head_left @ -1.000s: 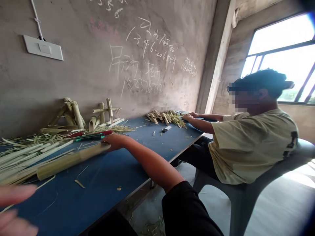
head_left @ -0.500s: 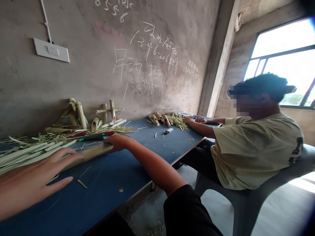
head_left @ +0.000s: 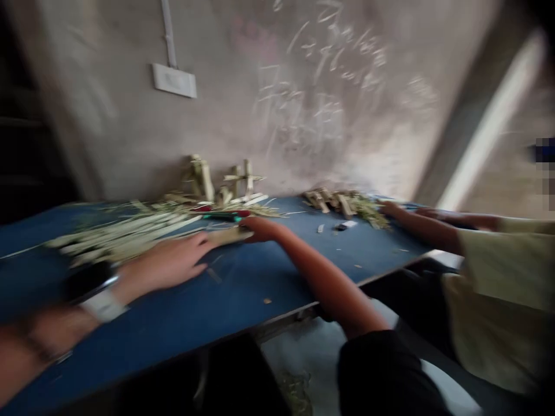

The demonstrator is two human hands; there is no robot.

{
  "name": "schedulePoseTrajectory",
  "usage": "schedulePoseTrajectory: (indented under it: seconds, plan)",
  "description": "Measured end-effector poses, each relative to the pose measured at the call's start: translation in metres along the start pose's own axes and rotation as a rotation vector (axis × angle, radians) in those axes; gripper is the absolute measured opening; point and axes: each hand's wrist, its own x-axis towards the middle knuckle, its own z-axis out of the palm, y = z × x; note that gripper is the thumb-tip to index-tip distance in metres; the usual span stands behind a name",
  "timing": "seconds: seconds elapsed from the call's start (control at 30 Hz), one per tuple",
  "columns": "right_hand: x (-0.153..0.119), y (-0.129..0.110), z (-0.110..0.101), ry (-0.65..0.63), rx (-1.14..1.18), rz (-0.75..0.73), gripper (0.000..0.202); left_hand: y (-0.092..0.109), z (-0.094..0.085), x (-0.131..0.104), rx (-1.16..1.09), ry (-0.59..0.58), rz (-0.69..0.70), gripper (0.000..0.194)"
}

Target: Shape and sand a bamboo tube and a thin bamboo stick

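My right hand (head_left: 259, 229) is closed around the far right end of a split bamboo piece (head_left: 223, 236) lying low over the blue table. At that piece's left end is my left hand (head_left: 167, 263), its thumb held apart from the fingers. Its fingertips overlap the bamboo; blur hides whether they press on it. A watch with a pale strap (head_left: 104, 303) is on my left wrist. Just behind the bamboo lie a red-and-green tool (head_left: 228, 215), its kind unclear, and a spread of pale bamboo strips (head_left: 125, 231).
Bamboo tube constructions (head_left: 202, 179) stand against the wall. Further right are a heap of short bamboo pieces (head_left: 332, 200) and a small white-and-black object (head_left: 346, 225). A co-worker's arm (head_left: 427, 228) reaches over the blue table (head_left: 243, 283) from the right.
The view has swung left, so the scene sits further right and the co-worker's head is mostly out of frame. My left wrist has come into view. My right hand still holds the bamboo piece.
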Motion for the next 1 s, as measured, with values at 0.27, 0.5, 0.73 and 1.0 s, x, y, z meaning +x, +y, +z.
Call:
schedulePoseTrajectory:
  seconds: [0.27,0.5,0.73,1.0]
  plan:
    - [0.005,0.001,0.009,-0.026,-0.007,-0.017,0.044,-0.022,0.002,0.002,0.148,-0.069,-0.108,0.033]
    - [0.001,-0.002,0.0,-0.031,0.049,-0.031,0.049,-0.022,0.005,-0.001,0.154,-0.097,-0.12,0.037]
    - [0.011,-0.039,0.009,0.043,0.09,-0.242,0.055,-0.019,0.006,-0.003,-0.015,-0.132,-0.135,0.033]
    - [0.01,-0.047,0.01,-0.012,0.089,-0.133,0.057,-0.014,0.004,0.001,-0.48,-0.137,-0.348,0.038]
